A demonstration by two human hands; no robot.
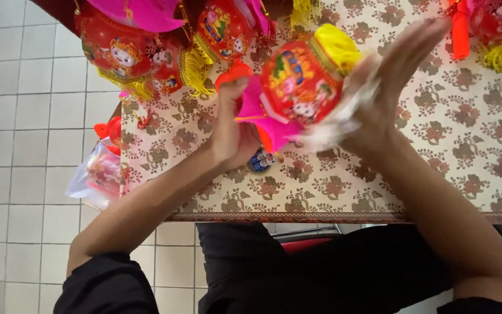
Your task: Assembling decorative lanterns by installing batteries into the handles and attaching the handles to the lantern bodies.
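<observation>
A round red paper lantern (pixel 300 81) with cartoon pictures, a yellow fringe and pink trim is held above the table between both hands. My left hand (pixel 232 125) grips its pink and orange end with closed fingers. My right hand (pixel 387 87) lies flat with fingers stretched against the lantern's right side, pressing a clear plastic wrapper (pixel 335 119) that blurs around it.
The table (pixel 437 151) wears a cream cloth with brown flowers. More red and pink lanterns (pixel 146 46) crowd the far left, others (pixel 495 29) the far right corner. A plastic bag (pixel 97 174) of red items hangs off the table's left edge over white floor tiles. A small round blue object (pixel 261 161) lies under my left wrist.
</observation>
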